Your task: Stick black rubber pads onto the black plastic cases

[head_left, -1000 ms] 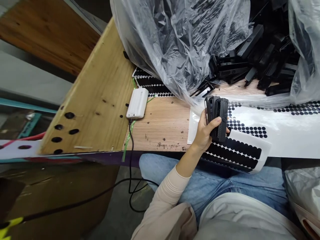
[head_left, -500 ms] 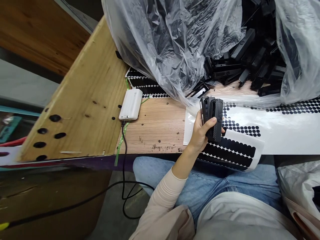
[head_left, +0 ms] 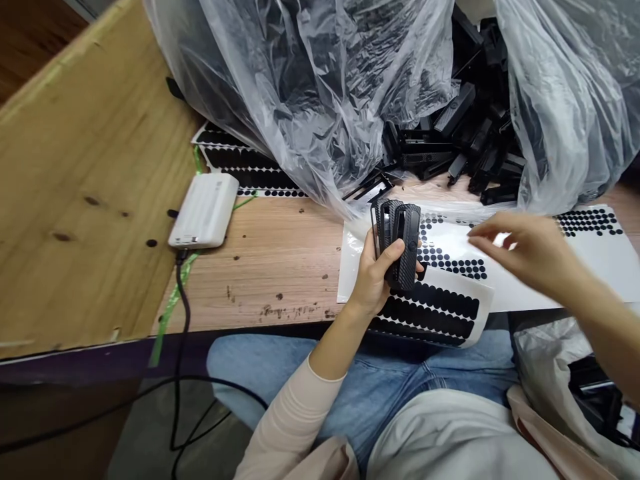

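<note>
My left hand (head_left: 373, 281) is closed around several narrow black plastic pieces (head_left: 409, 243) with a carbon-fibre-like texture, held upright side by side with the thumb across the front. My right hand (head_left: 537, 253) hovers to the right over a white sheet (head_left: 520, 283) of small black round stickers. Its thumb and forefinger come together in a pinch, and whether anything is between them cannot be made out. Below the held pieces, a second sheet (head_left: 435, 308) with rows of black dots curls over the table edge toward my lap.
Behind, a clear plastic bag (head_left: 310, 113) spills a pile of black plastic pieces (head_left: 465, 133). To the left lie a white power bank (head_left: 204, 210) with a black cable (head_left: 184, 300) and a slanted wooden board (head_left: 95, 180). Another bag (head_left: 543, 353) with black pieces is at lower right.
My right hand has come into view from the right, over the sticker sheet. The view has shifted to the right. My left hand keeps its hold on the black pieces.
</note>
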`<state>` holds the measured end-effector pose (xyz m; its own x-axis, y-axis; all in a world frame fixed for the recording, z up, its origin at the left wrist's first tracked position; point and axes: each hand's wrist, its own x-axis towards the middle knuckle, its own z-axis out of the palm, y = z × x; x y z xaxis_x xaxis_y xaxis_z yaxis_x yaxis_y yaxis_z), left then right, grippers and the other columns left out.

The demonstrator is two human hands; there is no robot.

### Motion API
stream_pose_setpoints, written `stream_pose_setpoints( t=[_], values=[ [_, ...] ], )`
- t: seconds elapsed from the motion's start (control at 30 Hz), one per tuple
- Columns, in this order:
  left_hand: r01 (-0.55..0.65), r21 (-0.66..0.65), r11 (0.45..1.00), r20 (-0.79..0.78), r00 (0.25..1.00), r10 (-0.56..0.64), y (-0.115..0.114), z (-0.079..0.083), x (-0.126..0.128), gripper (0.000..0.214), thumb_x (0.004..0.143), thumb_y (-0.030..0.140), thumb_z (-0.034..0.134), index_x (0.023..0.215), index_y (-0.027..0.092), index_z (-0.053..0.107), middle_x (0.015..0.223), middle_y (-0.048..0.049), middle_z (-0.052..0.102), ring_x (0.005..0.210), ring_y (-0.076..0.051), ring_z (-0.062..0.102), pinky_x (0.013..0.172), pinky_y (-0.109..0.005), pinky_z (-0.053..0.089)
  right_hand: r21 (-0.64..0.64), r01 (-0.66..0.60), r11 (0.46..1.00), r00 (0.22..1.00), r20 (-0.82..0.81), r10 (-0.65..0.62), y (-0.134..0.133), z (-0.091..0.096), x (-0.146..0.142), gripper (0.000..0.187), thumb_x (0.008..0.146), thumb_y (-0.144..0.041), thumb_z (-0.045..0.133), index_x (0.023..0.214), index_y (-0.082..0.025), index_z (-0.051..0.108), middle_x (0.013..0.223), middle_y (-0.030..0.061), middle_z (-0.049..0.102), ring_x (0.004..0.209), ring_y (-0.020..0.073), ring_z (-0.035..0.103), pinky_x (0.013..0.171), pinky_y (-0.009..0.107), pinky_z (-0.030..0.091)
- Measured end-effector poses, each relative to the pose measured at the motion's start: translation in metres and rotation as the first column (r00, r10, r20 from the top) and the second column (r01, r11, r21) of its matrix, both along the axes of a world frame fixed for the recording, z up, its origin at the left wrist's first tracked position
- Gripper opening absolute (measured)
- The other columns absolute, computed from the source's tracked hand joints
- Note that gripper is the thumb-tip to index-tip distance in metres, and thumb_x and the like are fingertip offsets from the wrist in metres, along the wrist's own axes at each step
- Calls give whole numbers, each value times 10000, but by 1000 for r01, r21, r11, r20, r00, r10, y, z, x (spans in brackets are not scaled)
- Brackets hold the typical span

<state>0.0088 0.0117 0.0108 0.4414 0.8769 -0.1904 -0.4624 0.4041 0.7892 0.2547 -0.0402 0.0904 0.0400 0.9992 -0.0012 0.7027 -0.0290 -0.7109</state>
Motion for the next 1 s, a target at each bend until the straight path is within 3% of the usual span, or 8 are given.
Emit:
stream_pose_setpoints(
  t=[0.13, 0.23, 0.4, 0.5, 0.6, 0.7, 0.77, 1.0],
  values=[
    [-5, -1, 1000, 2, 1000, 5, -1, 0, 0, 606, 889, 546, 843, 1267, 223, 495, 1067, -52, 757, 661, -157, 757, 536, -239, 588, -57, -105, 993, 873, 472, 120, -1, -45, -18, 184, 1034, -316, 663, 995, -229, 821, 1033, 89, 837, 888, 291, 754, 652, 372, 474],
    [3, -7, 1000, 5, 1000, -3, -2, 0, 0, 601, 892, 570, 831, 1251, 221, 499, 1067, -55, 758, 677, -169, 770, 536, -239, 582, -89, -113, 990, 823, 549, 144, -2, -59, -24, 201, 1049, -279, 626, 1026, -224, 818, 1057, 79, 840, 904, 292, 762, 617, 362, 444],
    [15, -33, 999, 12, 1000, -15, -2, -1, -1, 645, 885, 581, 835, 1292, 217, 490, 1098, -71, 763, 694, -182, 783, 552, -256, 597, -176, -85, 981, 818, 549, 170, 12, -54, -17, 120, 971, -240, 697, 924, -236, 808, 936, 51, 833, 775, 258, 739, 616, 355, 430],
    [17, -34, 999, 21, 1000, -16, -1, -1, -2, 644, 883, 583, 835, 1286, 210, 498, 1103, -78, 769, 693, -180, 782, 549, -251, 588, -281, -82, 956, 892, 406, 196, 24, -43, -9, 105, 925, -258, 736, 839, -245, 795, 825, 33, 807, 747, 241, 727, 631, 347, 458],
    [18, -34, 999, 26, 999, -17, -2, -2, -2, 639, 890, 587, 832, 1285, 205, 506, 1099, -87, 778, 699, -184, 783, 548, -248, 588, -312, -165, 936, 984, 12, 178, 30, -26, -8, 159, 926, -388, 778, 857, -247, 804, 861, 38, 806, 792, 225, 733, 703, 346, 538],
    [9, -33, 999, 26, 1000, -8, -2, -2, -1, 627, 891, 587, 837, 1272, 210, 510, 1110, -88, 782, 719, -196, 789, 570, -269, 614, -297, -202, 933, 881, -471, 40, 30, -12, -23, 346, 859, -579, 862, 891, -241, 797, 887, 44, 784, 818, 210, 729, 708, 326, 594],
    [-2, -36, 999, 18, 1000, 2, -3, -3, -1, 637, 882, 592, 844, 1274, 222, 506, 1097, -76, 783, 725, -214, 796, 577, -291, 626, -332, -192, 924, 765, -640, -71, 30, -9, -39, 430, 801, -632, 907, 866, -227, 777, 840, 35, 761, 780, 194, 725, 673, 308, 602],
    [-7, -74, 997, -8, 1000, 6, -4, -4, -1, 690, 860, 625, 848, 1312, 239, 497, 936, -32, 771, 704, -235, 787, 567, -301, 610, -290, -168, 942, 680, -726, -102, 33, -18, -72, 439, 744, -583, 968, 822, -203, 763, 723, 13, 733, 679, 165, 704, 627, 276, 557]
  ],
)
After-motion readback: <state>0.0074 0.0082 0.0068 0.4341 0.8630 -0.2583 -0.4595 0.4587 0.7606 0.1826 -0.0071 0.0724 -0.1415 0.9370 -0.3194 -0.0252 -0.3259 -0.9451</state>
